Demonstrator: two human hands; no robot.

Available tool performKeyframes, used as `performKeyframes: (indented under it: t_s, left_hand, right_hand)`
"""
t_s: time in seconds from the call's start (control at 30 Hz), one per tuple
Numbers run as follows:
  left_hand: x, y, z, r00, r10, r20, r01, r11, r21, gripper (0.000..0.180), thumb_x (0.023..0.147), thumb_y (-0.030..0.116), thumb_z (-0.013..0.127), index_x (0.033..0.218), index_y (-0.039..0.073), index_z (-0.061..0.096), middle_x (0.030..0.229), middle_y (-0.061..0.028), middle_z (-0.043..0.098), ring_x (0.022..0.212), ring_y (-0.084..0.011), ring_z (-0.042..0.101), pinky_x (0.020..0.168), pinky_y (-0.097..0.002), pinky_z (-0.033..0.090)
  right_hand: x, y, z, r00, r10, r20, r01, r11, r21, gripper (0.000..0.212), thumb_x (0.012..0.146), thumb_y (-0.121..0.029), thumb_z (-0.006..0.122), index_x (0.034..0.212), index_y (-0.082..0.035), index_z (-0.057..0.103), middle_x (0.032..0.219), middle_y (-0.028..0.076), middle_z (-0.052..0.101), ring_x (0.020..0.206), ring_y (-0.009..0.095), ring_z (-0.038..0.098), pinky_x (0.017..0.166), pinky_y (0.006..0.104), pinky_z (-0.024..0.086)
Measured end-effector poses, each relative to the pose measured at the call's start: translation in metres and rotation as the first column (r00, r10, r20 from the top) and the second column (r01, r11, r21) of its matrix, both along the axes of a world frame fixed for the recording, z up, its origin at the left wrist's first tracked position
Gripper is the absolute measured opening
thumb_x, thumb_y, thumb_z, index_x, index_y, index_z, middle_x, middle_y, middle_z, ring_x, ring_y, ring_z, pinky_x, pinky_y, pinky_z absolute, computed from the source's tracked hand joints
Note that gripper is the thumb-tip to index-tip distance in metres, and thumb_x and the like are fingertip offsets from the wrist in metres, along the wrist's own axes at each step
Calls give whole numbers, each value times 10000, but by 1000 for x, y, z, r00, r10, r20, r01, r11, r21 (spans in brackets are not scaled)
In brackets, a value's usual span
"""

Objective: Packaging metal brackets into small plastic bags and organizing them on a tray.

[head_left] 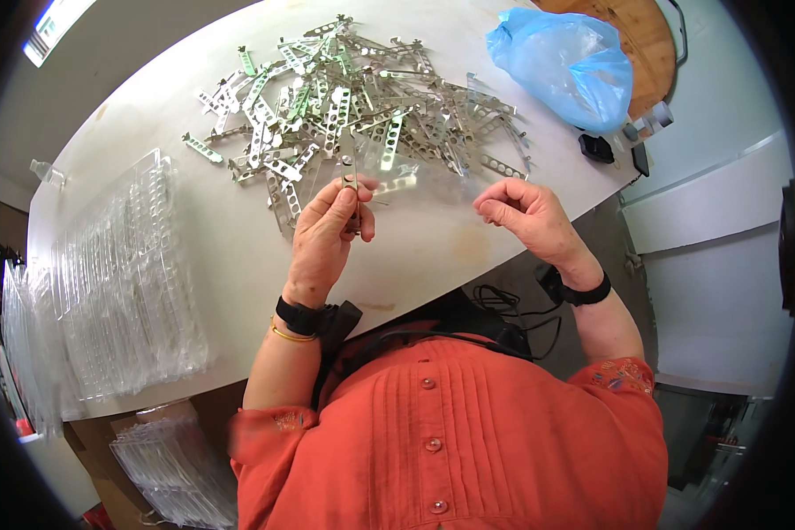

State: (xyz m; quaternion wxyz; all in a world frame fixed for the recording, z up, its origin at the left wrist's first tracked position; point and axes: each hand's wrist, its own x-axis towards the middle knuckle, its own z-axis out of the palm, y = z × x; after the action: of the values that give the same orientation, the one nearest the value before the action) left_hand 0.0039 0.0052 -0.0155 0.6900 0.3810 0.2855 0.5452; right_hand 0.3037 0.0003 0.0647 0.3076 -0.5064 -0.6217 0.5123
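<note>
The scene is bright and evenly lit, with a washed-out bright panel (57,28) at upper left. Glare whitens the metal strips (393,140), some tinged green, and streaks the clear trays (119,283). Highlights dot the blue bag (556,66). Shadows on the bench (247,283) are soft; the floor (605,238) is darker. Fisheye distortion bows the bench's edges, black vignetting rings the view, and details smear near the rim.

Slim silver-coloured metal strip (348,155): gripped in left fingers (345,200), long axis pointing away from body, lower part partly hidden. Beyond it, heap of flat, perforated silvery metal strips (390,141): loose, overlapping, mixed orientations, on white surface (415,265).
</note>
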Motion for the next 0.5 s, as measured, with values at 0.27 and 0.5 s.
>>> performKeyframes:
  t_s: [0.27, 0.5]
  left_hand:
    - [1, 2, -4, 998, 28, 62, -29, 1000, 12, 225, 1058, 212, 515, 1061, 26, 642, 1147, -82, 632, 701, -144, 573, 655, -252, 456]
    - [4, -4, 6, 993, -113, -24, 114, 993, 37, 235, 1053, 219, 528, 1016, 17, 642, 1097, -76, 625, 693, -132, 566, 649, -251, 454]
  right_hand:
    - [5, -7, -3, 999, -27, 26, 28, 999, -30, 123, 937, -141, 724, 931, -29, 676, 811, -43, 630, 757, 27, 558, 695, 204, 461]
    - [13, -12, 1, 996, 24, -91, -39, 987, -158, 180, 926, -203, 749, 973, -43, 681, 902, -24, 661, 813, 35, 578, 728, 212, 476]
